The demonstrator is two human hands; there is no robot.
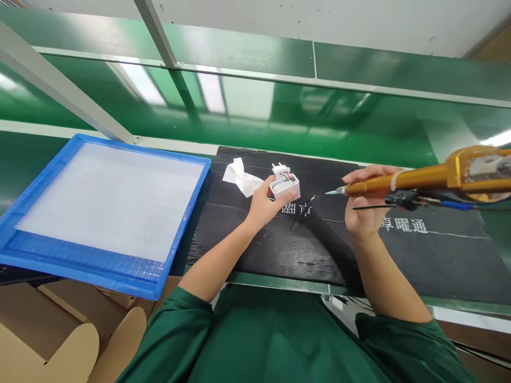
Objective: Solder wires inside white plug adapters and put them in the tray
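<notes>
My left hand is closed around a small white plug-in adapter case. Its top is open, showing red and dark wires, and plug pins stick out at its far end. A crumpled white tissue lies just beyond that hand. My right hand grips an amber glue dispenser by its front end. The thin pale-blue nozzle points left towards the case, apart from it. Between both hands, a slim dark tool with a metal tip lies on the black mat.
A blue tray with a white sheet inside stands at left, overhanging the bench edge. Cardboard boxes are below it. Behind the mat runs a green conveyor, with a metal post rising at the left.
</notes>
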